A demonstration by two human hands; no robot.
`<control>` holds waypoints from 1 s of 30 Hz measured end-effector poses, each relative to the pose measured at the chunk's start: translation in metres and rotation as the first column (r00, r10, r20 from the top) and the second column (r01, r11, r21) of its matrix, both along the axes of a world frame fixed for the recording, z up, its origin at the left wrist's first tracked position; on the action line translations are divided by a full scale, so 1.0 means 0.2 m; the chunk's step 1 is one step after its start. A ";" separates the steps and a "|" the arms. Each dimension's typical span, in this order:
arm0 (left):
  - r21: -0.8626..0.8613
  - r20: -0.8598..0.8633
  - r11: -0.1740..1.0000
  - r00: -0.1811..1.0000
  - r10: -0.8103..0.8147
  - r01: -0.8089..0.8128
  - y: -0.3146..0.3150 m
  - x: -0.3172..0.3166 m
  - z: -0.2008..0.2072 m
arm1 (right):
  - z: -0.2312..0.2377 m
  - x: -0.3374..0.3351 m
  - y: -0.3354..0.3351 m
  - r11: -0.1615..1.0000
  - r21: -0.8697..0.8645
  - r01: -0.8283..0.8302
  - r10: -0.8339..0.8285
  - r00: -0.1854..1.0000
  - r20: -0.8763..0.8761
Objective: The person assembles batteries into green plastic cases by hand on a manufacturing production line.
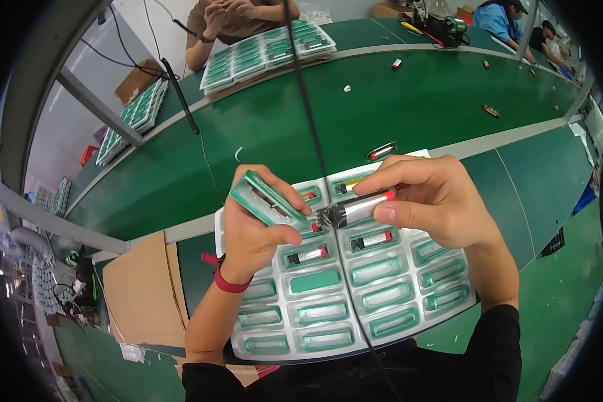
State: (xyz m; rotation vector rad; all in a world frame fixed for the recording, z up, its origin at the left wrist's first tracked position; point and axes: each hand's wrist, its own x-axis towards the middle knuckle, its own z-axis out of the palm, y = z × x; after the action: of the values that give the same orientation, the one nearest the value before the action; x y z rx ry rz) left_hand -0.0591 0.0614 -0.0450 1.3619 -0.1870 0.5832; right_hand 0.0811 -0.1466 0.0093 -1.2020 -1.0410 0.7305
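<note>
My left hand (242, 233) is closed around a green rectangular case (268, 204), tilted with its open side showing. Pinched between the fingers and thumb of my right hand (442, 201) is a silver battery assembly (360, 210) with a red end and a black end. Its black end points toward the case, very close to it; whether they touch I cannot tell. Both hands are above a white moulded tray (289, 315) with several green cases in its pockets. Similar battery assemblies (308, 255) lie in some pockets, and a green piece (315, 281) sits face down in another.
Beyond the tray runs a green conveyor belt (261, 127) with loose battery assemblies (382, 151) on it. A dark cable (308, 107) hangs across the view. Cardboard (144, 288) lies at left. Across the belt, a person works behind another tray (268, 53); others sit far right.
</note>
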 end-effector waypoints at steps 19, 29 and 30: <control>0.021 -0.093 0.994 0.991 -0.101 0.103 -0.01 -0.02 0.01 | 0.03 0.01 -0.02 0.986 -0.031 0.164 -0.166 0.982 -0.093; -0.354 -0.244 0.935 0.963 -0.115 0.022 -0.06 -0.02 0.02 | -0.06 0.00 0.06 0.976 -0.208 0.071 -0.128 0.953 -0.274; -0.461 -0.138 0.882 0.973 -0.185 0.103 -0.07 -0.02 0.02 | -0.07 0.00 0.06 0.973 -0.212 0.089 -0.144 0.954 -0.262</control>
State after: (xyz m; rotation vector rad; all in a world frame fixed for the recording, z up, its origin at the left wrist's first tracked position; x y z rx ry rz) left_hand -0.0631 0.0476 -0.0409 0.9287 -0.0030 0.3458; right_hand 0.0819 -0.1338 -0.0054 -1.2777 -0.6716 0.8950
